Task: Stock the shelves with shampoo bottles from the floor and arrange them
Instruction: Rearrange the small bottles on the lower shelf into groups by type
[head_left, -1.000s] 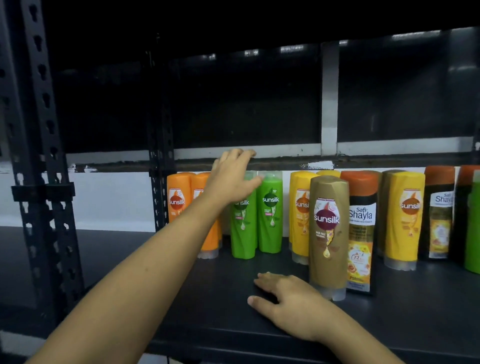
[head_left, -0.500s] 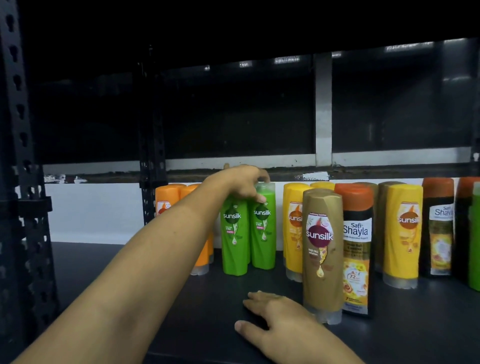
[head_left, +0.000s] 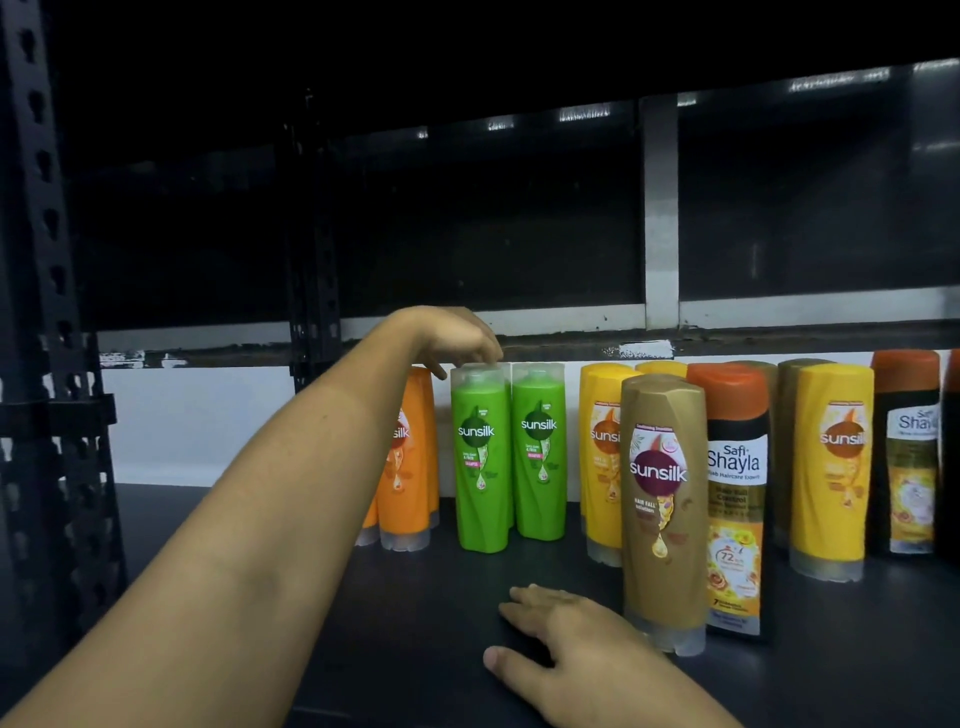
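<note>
Green shampoo bottle (head_left: 480, 467) has outstretched left hand (head_left: 457, 338) gripping its cap; right hand (head_left: 571, 649) lies flat.

The left grip (head_left: 457, 338) reaches over the dark shelf (head_left: 441, 597), fingers curled onto the clear cap of the left green bottle (head_left: 480, 467), which touches a second green bottle (head_left: 539, 457). Orange bottles (head_left: 408, 483) stand partly behind the forearm. The right grip (head_left: 582, 654) lies flat on the shelf, just beside a gold bottle (head_left: 662, 509).
</note>
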